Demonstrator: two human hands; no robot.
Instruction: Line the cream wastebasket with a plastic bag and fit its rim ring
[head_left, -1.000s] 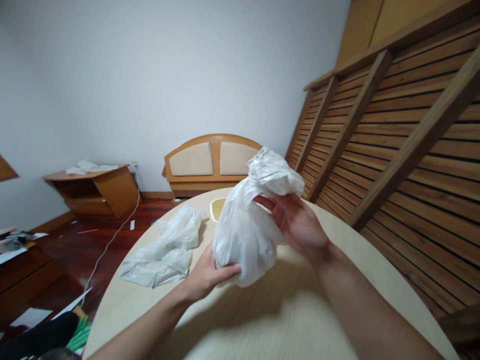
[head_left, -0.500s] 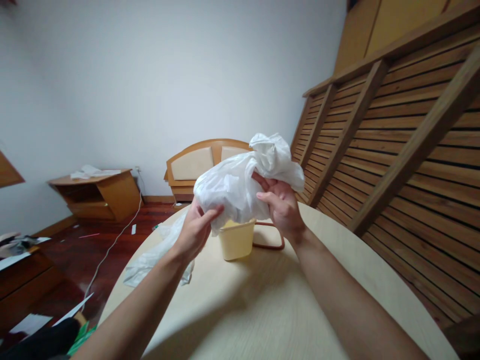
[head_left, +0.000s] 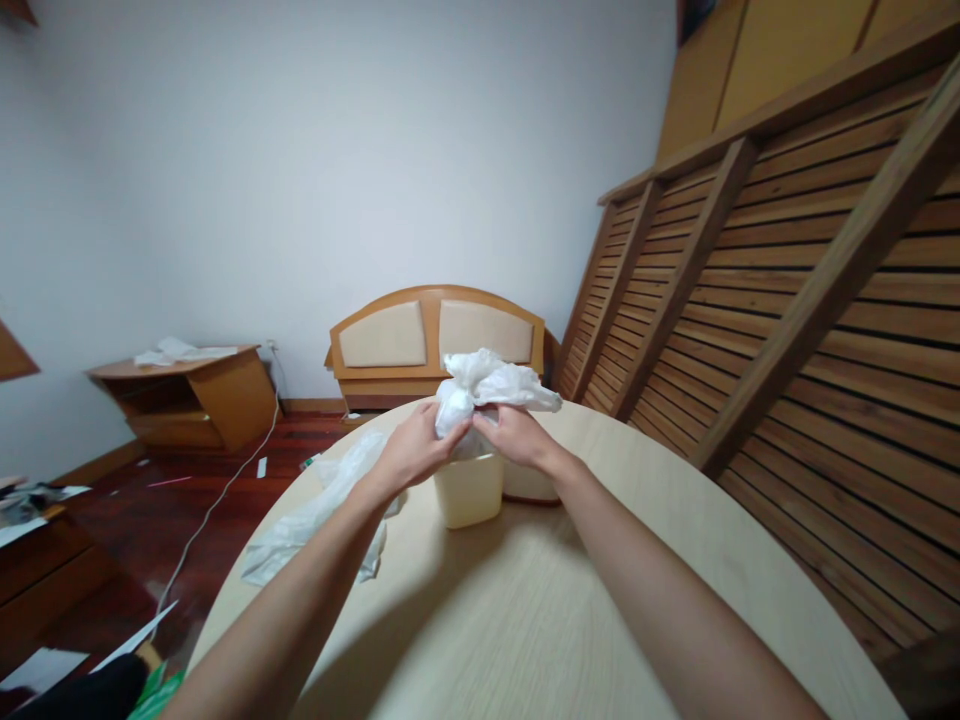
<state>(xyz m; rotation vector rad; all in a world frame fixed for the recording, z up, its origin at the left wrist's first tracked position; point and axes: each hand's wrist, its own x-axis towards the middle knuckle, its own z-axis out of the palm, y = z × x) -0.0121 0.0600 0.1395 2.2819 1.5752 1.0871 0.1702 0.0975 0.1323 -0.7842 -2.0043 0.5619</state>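
Both my hands hold a white plastic bag [head_left: 487, 385] over the mouth of a small pale-yellow bin [head_left: 469, 492] that stands on the round light-wood table [head_left: 540, 620]. My left hand [head_left: 412, 450] grips the bag's left side with curled fingers. My right hand [head_left: 514, 435] pinches its right side at the bin's rim. The lower part of the bag is down inside the bin, and its bunched top sticks up above my fingers.
A second crumpled clear plastic bag [head_left: 315, 515] lies on the table to the left of the bin. A reddish-rimmed lid [head_left: 529, 485] lies behind the bin. A slatted wooden wall [head_left: 787, 300] runs along the right; a headboard [head_left: 435, 335] and low cabinet [head_left: 187, 395] stand beyond.
The bag was held up near me, then carried forward and lowered into the bin. Both hands moved away from me and came down to the bin's rim.
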